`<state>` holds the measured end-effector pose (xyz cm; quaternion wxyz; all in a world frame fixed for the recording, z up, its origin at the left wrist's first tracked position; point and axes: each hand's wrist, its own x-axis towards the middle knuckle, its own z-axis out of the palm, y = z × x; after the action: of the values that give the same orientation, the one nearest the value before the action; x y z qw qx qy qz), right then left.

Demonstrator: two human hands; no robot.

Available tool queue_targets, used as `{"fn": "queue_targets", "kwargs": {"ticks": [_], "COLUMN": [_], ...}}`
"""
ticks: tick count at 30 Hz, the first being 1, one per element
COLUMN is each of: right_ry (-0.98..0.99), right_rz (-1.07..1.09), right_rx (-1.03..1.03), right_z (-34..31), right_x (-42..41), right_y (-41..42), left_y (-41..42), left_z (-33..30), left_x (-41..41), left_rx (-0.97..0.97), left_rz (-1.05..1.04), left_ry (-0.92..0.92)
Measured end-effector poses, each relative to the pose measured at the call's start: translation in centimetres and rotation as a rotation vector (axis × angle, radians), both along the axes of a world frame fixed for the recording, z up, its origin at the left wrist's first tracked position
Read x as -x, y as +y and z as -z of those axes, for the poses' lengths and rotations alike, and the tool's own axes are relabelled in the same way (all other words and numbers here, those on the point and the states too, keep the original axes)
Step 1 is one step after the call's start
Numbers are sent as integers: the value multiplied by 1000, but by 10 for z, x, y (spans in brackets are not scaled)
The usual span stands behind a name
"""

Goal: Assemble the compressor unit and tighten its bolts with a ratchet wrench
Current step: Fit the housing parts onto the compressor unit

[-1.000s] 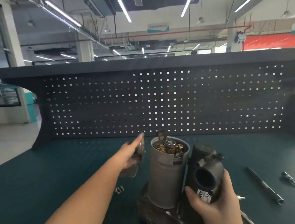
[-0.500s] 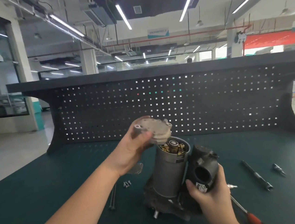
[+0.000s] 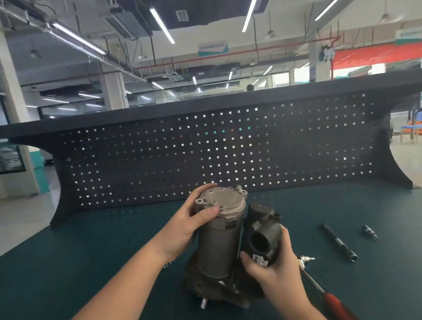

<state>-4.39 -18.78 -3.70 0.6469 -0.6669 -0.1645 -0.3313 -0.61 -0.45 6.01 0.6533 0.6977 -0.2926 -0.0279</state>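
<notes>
Bench mat (image 3: 61, 275) dark teal, plain. Pegboard (image 3: 229, 153) at 12 o'clock near-black, regular grid of small square holes showing light — few glint green or red. Compressor cylinder (image 3: 217, 248) dull grey-brown metal; end cap (image 3: 223, 199) paler grey. Side housing (image 3: 262, 232) at 3 o'clock of cylinder black, white label with dark lettering. Base (image 3: 216, 289) dark, rusty brown. Ratchet wrench (image 3: 326, 295) at 5 o'clock — silver shaft, red handle. Extension bar (image 3: 339, 243) at 3 o'clock black, steel-coloured end. Banner (image 3: 384, 55) at 1 o'clock red.
</notes>
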Motion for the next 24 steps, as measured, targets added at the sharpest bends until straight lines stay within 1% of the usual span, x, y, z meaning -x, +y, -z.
{"fn": "queue_targets", "kwargs": {"ticks": [2,5,7,10,12,18,19,21,22,23,24], "right_ry": [2,31,67,142,194,277,310,404,450,474,440], "right_rz": [-16,-53,-95,-171,-233,-222,-244,-357,-409,-411,-336], "right_rx": [5,13,4,-12,-5,-11,4,20,-15,-87,-176], "right_z": [0,1,-2,-6,-6,0,0,-3,-7,-14,-24], "right_x": [-1,-5,-5,-7,-9,-16,-16,-16,-14,-11,-6], "right_y": [-1,-6,-11,-22,-27,-28,-32,-45,-55,-66,-77], "left_y": [-4,-10,-16,-28,-33,-35,-36,-37,-38,-38,-39], "left_z": [8,15,17,20,25,37,38,40,40,40,40], "left_x": [-1,1,7,18,21,19,19,19,19,19,19], "left_rx": [68,136,114,28,19,77,89,100,102,105,112], "left_rz": [7,-63,-105,-190,-253,-312,-330,-367,-382,-394,-403], "left_ry": [14,15,-27,-165,-239,-283,-286,-294,-296,-296,-294]}}
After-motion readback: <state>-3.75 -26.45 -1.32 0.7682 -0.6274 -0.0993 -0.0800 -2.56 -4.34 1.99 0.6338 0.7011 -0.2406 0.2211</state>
